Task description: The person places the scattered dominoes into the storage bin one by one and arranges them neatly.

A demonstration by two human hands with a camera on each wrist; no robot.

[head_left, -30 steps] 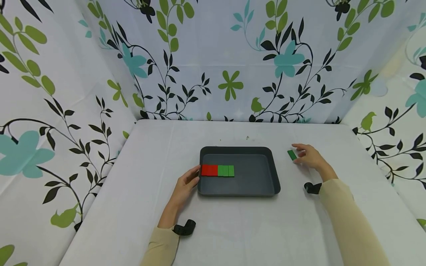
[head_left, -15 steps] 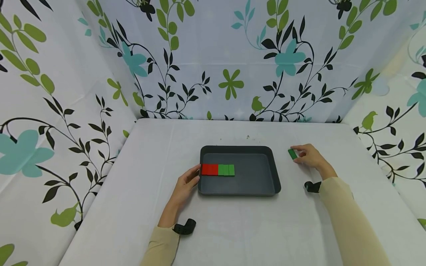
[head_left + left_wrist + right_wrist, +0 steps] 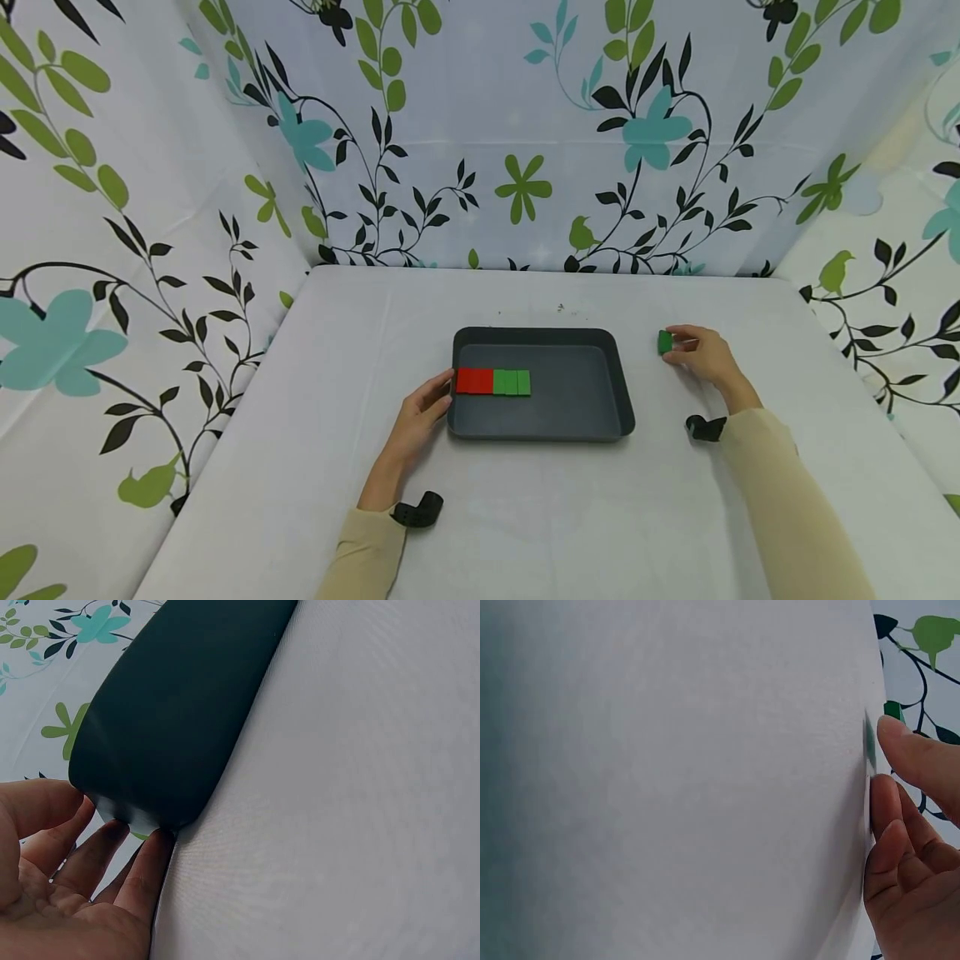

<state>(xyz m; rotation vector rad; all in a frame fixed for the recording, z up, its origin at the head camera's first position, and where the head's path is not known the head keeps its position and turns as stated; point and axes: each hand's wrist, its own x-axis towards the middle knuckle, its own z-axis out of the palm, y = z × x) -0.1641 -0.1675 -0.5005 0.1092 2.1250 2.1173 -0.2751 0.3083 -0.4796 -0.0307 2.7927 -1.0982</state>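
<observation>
A dark grey baking tray (image 3: 577,400) lies on the white-covered table. In it, a row of flat red tiles (image 3: 475,381) and light green tiles (image 3: 512,382) runs from the left wall towards the middle. My left hand (image 3: 415,421) touches the outside of the tray's left end with its fingertips, seen close up at the tray wall (image 3: 165,720) in the left wrist view. To the right of the tray, my right hand (image 3: 703,354) pinches a darker green tile (image 3: 665,342) between thumb and fingers. Most of that tile (image 3: 893,712) is hidden behind the thumb in the right wrist view.
The white tabletop (image 3: 555,517) spreads around the tray. Tiny dark specks (image 3: 562,309) show behind it. A leaf-patterned curtain (image 3: 450,142) hangs along the back and both sides. Each wrist carries a small black camera, such as the left one (image 3: 420,510).
The right hand has closed on the green tile, turned it from slanted to nearly straight and moved it slightly right. The left hand and tray look unchanged.
</observation>
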